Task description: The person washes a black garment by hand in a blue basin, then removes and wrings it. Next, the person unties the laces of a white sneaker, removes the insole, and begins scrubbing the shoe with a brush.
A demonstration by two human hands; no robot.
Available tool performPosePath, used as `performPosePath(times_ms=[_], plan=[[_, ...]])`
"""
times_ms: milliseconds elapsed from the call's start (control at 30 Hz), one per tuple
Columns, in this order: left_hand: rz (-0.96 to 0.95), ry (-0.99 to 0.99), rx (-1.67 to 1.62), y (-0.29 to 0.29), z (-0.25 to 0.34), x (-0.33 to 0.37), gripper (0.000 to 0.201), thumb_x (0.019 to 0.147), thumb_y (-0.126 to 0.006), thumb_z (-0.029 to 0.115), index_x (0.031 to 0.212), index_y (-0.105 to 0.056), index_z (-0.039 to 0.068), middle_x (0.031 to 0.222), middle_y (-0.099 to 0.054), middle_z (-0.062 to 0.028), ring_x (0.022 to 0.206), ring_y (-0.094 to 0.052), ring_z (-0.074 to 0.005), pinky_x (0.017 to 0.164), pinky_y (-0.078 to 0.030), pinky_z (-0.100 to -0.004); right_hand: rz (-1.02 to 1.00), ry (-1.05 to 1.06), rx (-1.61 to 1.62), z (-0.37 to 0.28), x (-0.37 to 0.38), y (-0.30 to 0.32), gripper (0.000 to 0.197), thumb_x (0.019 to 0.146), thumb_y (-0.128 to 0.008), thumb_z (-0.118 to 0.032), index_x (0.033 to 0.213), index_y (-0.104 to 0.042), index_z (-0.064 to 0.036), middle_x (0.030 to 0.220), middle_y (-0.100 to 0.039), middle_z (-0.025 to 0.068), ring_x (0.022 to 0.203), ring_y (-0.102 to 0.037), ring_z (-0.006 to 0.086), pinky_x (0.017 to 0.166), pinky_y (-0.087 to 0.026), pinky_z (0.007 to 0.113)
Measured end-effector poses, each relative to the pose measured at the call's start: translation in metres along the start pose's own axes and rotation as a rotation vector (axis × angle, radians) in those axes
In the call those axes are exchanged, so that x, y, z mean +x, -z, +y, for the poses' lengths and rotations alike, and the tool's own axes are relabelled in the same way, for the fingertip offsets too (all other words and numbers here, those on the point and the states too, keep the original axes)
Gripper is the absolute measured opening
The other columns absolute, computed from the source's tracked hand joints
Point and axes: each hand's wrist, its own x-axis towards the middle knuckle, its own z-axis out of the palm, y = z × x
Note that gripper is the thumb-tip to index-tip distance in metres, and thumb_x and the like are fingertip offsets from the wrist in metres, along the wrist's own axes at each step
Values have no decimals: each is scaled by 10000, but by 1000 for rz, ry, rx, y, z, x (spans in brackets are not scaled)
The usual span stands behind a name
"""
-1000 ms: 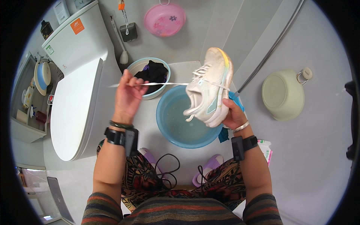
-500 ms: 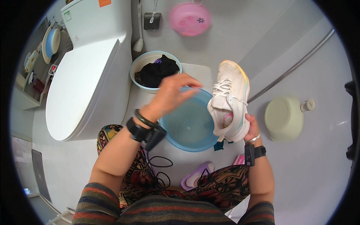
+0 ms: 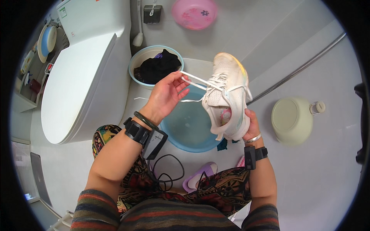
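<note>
A white sneaker [image 3: 227, 96] with a yellowish toe edge is held up, toe pointing away from me, by my right hand [image 3: 252, 125] at its heel side. My left hand [image 3: 169, 93] pinches a white shoelace [image 3: 197, 82] and draws it taut out to the left of the shoe. Another lace end hangs across behind my left wrist. Below the shoe stands a light blue basin [image 3: 189, 127] of cloudy water, partly hidden by the sneaker and my left hand. Something pink shows inside the shoe opening.
Behind the blue basin, a second basin [image 3: 133, 61] holds black cloth [image 3: 158, 67]. The white toilet [image 3: 73, 88] rises at left. A pale green tub [image 3: 292, 121] is at right, beside a metal hose [image 3: 304, 67]. Dark cables [image 3: 169, 169] hang near my purple slipper [image 3: 200, 177].
My left hand has gone from open and blurred over the basin to gripping the shoelace and pulling it left. The laces now hang loose from the shoe.
</note>
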Motion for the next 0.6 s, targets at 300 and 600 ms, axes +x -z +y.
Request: performPosePath(times_ms=[300, 600], plan=[[-323, -1143, 1537, -23, -34, -16, 247, 740, -745, 104, 978, -682, 85, 982, -608, -51, 953, -549, -245, 890, -419, -370, 2, -70, -64, 2, -4, -2, 612, 844, -628, -302, 1337, -450, 15, 1196, -610, 175, 1053, -621, 280, 939, -508, 407], [356, -398, 718, 23, 22, 18, 109, 884, -641, 174, 961, -663, 102, 924, -615, 14, 864, -564, -143, 763, -436, -297, 50, -41, -5, 0, -3, 24, 625, 860, -601, -311, 1360, -421, 19, 1241, -581, 198, 1089, -602, 310, 971, -484, 430]])
